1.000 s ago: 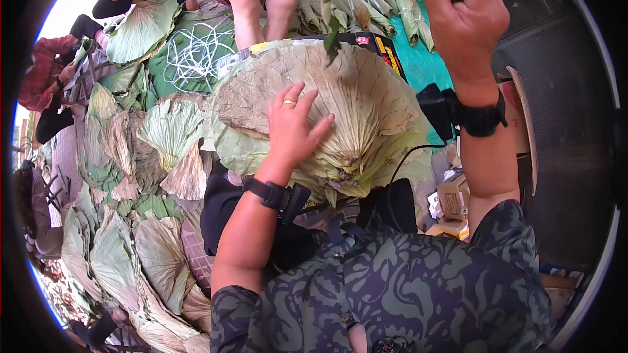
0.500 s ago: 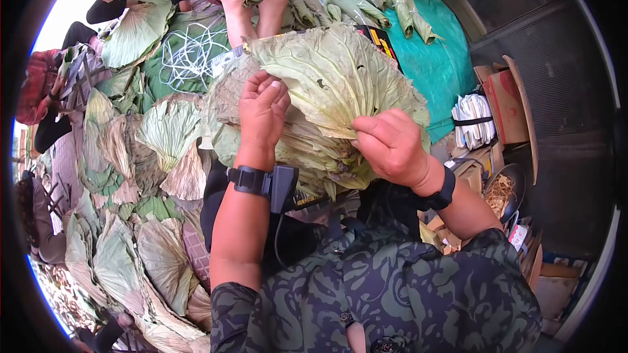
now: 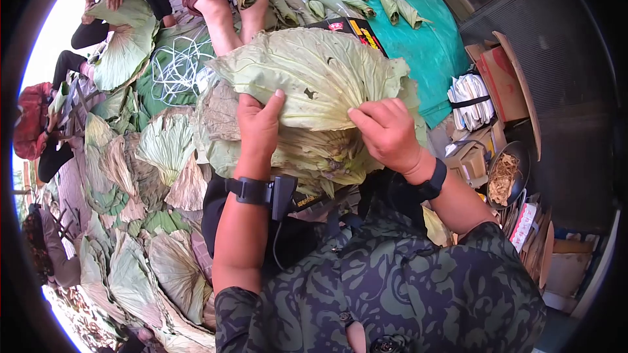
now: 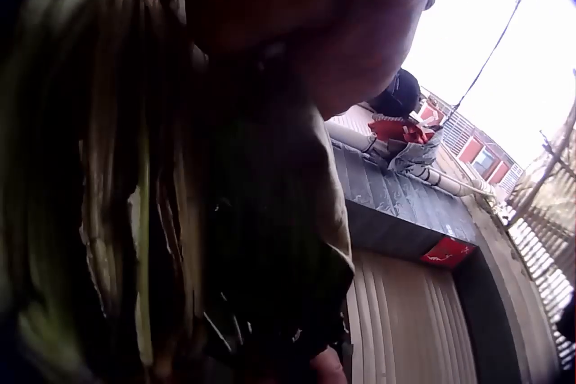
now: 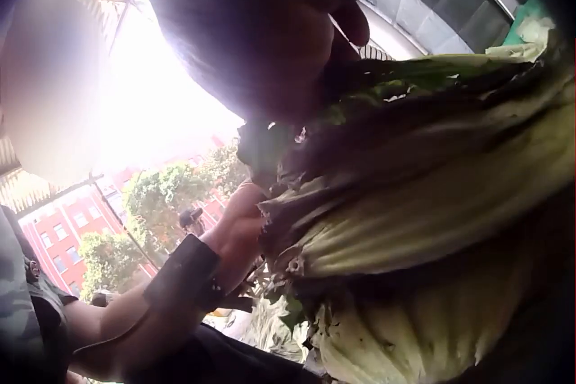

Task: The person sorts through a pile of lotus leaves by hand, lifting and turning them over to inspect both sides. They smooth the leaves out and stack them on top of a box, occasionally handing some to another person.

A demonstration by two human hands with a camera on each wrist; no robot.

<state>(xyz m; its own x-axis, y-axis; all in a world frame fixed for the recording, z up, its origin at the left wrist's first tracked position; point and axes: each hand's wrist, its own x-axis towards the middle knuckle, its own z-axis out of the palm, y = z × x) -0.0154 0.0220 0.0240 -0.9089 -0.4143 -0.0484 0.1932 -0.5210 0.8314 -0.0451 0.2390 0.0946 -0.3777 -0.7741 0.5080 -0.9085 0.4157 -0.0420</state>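
Note:
A large pale green dried leaf (image 3: 307, 72), with small holes, is held fanned out above a stack of similar leaves (image 3: 219, 114). My left hand (image 3: 260, 124) grips its lower left edge, thumb on top and fingers underneath, out of sight. At the leaf's narrow gathered point, my right hand (image 3: 391, 134) pinches it between thumb and curled fingers. The right wrist view has folded leaf layers (image 5: 432, 195) beside my right hand (image 5: 270, 33). Dark leaf folds (image 4: 117, 177) fill the left side of the left wrist view, by my left hand (image 4: 315, 24).
Rolled leaf bundles (image 3: 392, 0) lie on a teal sheet (image 3: 432, 39). Leaf piles (image 3: 134, 274) spread at left, below white string (image 3: 176, 68). A seated person (image 3: 219, 16) holds a roll opposite. Boxes (image 3: 504, 85) and a pan (image 3: 509, 173) stand at right.
My right hand came down from the upper right with the leaf, which now lies spread over the stack. My left hand left the stack's top and took the leaf's edge.

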